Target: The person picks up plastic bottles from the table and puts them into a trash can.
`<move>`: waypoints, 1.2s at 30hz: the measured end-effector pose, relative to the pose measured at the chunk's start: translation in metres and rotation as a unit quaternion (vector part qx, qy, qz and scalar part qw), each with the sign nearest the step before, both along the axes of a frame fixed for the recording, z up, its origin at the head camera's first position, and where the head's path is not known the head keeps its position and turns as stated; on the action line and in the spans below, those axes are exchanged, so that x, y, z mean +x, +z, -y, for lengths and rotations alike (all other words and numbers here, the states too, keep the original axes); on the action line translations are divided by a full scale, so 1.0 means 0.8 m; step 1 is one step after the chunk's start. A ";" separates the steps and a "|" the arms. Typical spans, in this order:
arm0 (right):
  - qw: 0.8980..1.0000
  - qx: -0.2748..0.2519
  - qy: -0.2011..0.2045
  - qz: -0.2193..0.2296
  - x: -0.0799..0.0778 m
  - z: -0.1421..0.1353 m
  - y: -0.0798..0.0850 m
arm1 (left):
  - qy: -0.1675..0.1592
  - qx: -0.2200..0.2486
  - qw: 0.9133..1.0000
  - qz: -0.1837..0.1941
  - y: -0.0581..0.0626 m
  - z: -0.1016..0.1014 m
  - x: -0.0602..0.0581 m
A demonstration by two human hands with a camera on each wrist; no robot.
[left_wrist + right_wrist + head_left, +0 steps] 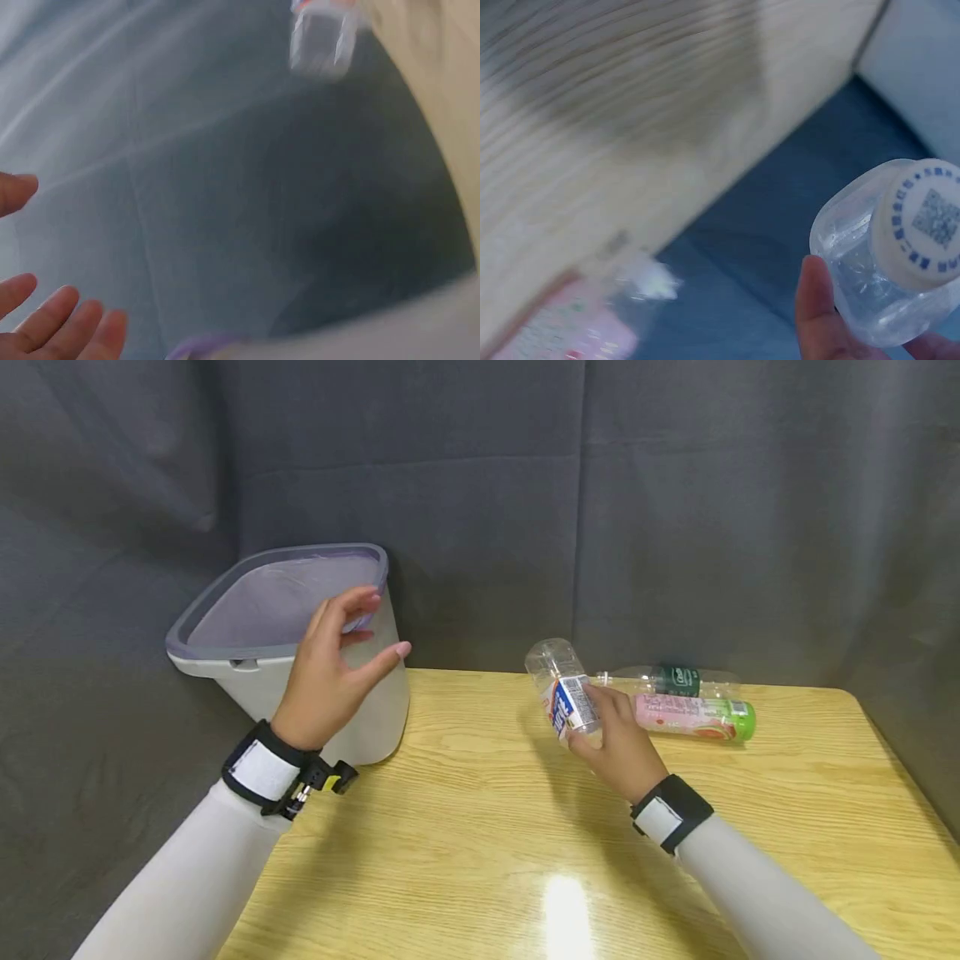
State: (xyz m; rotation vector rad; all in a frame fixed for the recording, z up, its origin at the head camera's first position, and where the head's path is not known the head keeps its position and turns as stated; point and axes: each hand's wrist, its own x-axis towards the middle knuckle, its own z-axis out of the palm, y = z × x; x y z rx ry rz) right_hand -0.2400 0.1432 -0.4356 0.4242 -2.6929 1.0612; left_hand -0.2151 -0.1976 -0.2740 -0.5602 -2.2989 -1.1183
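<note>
Right hand (618,747) round clear bottle (565,692), cap (924,227) seemingly white.

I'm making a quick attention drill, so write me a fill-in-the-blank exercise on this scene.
1. The right hand grips a clear bottle whose white cap bears a square ____.
2. The left hand holds ____.
3. The plastic bin is on the person's ____ side.
4. The pink-labelled bottle has one bright ____ end.

Missing words: QR code; nothing; left; green.
</note>
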 end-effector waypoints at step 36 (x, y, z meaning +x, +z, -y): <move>0.981 -0.105 0.151 -0.068 0.129 0.063 0.041 | -0.213 0.348 0.858 0.312 -0.183 -0.115 0.047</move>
